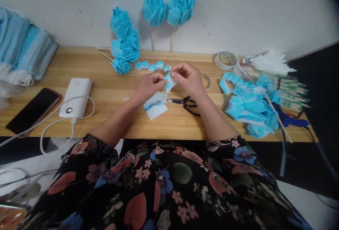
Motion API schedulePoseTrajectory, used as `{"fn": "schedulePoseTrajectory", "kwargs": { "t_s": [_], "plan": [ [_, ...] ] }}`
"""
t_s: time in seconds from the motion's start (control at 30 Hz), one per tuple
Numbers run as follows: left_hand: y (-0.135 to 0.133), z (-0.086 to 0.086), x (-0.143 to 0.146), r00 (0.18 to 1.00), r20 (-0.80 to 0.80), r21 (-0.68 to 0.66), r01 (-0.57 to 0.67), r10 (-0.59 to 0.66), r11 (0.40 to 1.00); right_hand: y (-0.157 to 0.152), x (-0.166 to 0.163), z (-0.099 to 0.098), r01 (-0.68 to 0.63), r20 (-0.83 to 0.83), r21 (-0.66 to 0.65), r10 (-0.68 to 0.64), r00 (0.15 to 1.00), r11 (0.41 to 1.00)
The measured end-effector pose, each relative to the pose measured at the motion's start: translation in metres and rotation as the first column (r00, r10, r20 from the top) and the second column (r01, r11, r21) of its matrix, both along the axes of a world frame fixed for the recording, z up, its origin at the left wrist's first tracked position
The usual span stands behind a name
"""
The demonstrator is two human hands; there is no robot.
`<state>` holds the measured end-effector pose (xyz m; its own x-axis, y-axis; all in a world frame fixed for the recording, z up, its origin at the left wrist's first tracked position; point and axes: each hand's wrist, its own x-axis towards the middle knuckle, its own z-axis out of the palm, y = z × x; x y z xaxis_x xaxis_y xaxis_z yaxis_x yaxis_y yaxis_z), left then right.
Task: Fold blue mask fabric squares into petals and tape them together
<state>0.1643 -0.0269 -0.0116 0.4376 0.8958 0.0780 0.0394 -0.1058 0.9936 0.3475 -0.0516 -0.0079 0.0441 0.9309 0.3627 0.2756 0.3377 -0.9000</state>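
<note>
Against pale wall (238, 11), wood-grain table (113, 82), left hand (150, 86) and right hand (189, 78) pinching blue-white piece (170, 84)

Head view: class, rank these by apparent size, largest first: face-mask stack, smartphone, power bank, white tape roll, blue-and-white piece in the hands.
1. Face-mask stack
2. Smartphone and power bank: too alike to rank
3. White tape roll
4. Blue-and-white piece, partly covered
</note>
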Motion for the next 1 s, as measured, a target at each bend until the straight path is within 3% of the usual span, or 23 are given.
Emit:
{"fn": "schedulePoseTrajectory", "kwargs": {
  "t_s": [0.33, 0.47, 1.0],
  "plan": [
    [0.007, -0.002, 0.001, 0.996, 0.065, -0.182, -0.055, 0.067, 0.982, -0.004, 0.006, 0.008, -0.069, 0.313, 0.204, 0.002, 0.95, 0.977],
    [0.01, -0.004, -0.001, 0.992, 0.109, -0.281, -0.023, 0.056, 0.96, -0.001, 0.01, 0.006, -0.1, 0.408, 0.255, -0.013, 0.913, 0.962],
    [0.01, 0.0, -0.001, 0.979, 0.201, -0.343, 0.046, 0.025, 0.938, 0.001, 0.013, 0.003, -0.11, 0.456, 0.263, -0.023, 0.889, 0.958]
  ]
}}
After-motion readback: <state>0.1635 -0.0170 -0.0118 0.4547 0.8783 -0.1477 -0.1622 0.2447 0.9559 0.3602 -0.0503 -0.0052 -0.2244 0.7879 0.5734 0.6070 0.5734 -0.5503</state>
